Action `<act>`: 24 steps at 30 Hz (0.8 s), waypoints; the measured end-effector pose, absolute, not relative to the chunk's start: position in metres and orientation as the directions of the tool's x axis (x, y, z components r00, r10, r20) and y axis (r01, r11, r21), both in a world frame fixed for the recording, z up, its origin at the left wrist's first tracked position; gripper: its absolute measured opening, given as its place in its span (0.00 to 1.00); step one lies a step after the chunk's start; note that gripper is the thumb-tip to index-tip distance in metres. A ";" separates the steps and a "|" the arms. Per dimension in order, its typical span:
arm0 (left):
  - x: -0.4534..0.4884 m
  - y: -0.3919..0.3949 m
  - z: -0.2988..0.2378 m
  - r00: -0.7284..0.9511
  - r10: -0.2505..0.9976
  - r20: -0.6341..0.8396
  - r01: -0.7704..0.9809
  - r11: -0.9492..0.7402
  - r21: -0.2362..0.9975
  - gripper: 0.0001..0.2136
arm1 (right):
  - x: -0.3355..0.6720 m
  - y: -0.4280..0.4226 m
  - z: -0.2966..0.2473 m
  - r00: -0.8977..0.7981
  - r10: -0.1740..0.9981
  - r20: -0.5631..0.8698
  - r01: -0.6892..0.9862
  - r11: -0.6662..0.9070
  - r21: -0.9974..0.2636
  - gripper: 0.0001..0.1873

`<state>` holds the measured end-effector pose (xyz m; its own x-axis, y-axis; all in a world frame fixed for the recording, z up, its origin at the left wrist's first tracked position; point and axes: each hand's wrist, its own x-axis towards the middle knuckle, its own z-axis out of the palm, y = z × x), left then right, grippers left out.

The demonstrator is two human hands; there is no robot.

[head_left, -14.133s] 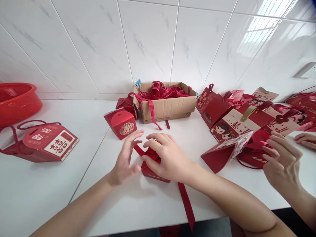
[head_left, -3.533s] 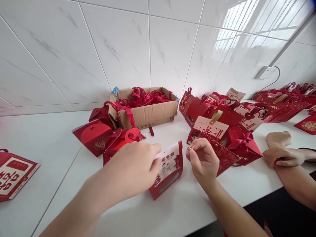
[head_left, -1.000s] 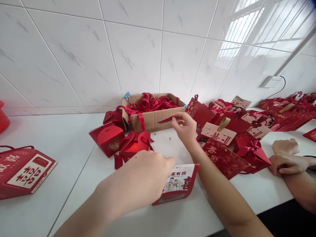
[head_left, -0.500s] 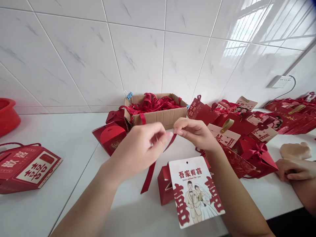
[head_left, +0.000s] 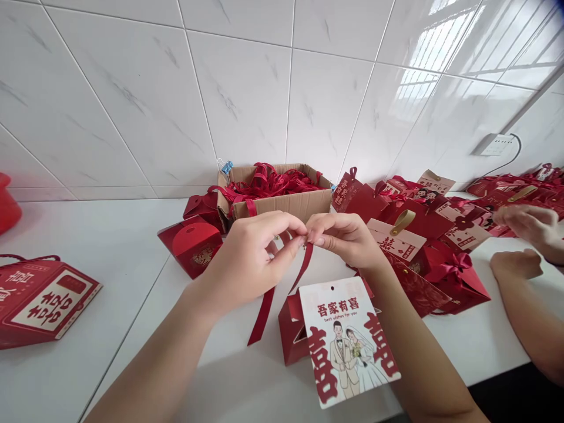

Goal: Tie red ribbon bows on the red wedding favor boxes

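My left hand (head_left: 253,258) and my right hand (head_left: 346,238) meet fingertip to fingertip above the counter, both pinched closed on a dark red ribbon (head_left: 266,315). One ribbon end hangs below my left hand and another piece below the joined fingertips. What lies right between the fingertips is too small to make out. Under my right hand stands a small red gift box (head_left: 291,329), with a white card (head_left: 352,343) in front showing a bride and groom, red characters and a punched hole at its top.
At the wall sits a cardboard box (head_left: 286,205) of red ribbons (head_left: 282,181). Red gift boxes (head_left: 191,244) stand beside it, and several more (head_left: 458,276) are piled at right. Another red box (head_left: 48,302) and a red basin (head_left: 7,205) are at left. A co-worker's hands (head_left: 526,229) show at right.
My fingertips have come together on the ribbon, from slightly apart. At right, one of the co-worker's hands has risen toward the piled boxes. The view has shifted slightly.
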<state>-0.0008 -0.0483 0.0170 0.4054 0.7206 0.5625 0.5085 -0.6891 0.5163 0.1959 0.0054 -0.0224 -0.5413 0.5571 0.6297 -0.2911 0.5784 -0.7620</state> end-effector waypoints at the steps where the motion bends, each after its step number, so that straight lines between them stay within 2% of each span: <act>1: 0.000 -0.047 0.016 0.399 0.714 0.575 0.526 -0.692 0.495 0.04 | 0.195 0.005 -0.023 -0.537 0.560 0.631 -0.290 0.581 -0.761 0.08; 5: 0.002 -0.045 0.011 0.366 0.681 0.634 0.564 -0.705 0.431 0.04 | 0.194 0.004 -0.023 -0.508 0.574 0.643 -0.252 0.614 -0.748 0.09; 9: 0.007 -0.044 0.006 0.299 0.587 0.752 0.592 -0.733 0.336 0.03 | 0.192 0.002 -0.022 -0.430 0.594 0.680 -0.181 0.681 -0.709 0.09; 15: 0.013 -0.043 0.001 0.228 0.489 0.842 0.625 -0.736 0.258 0.04 | 0.190 -0.001 -0.021 -0.348 0.537 0.769 -0.091 0.796 -0.598 0.08; 19: 0.014 -0.042 0.004 0.242 0.569 0.786 0.548 -0.748 0.373 0.03 | 0.191 -0.001 -0.020 -0.365 0.530 0.765 -0.082 0.800 -0.594 0.07; 22: 0.011 -0.050 0.009 0.254 0.719 0.646 0.525 -0.664 0.533 0.04 | 0.196 -0.002 -0.016 -0.358 0.542 0.761 -0.039 0.805 -0.592 0.06; 24: 0.008 -0.061 0.011 0.265 0.815 0.515 0.586 -0.561 0.585 0.08 | 0.200 -0.005 -0.011 -0.263 0.550 0.793 0.029 0.826 -0.563 0.06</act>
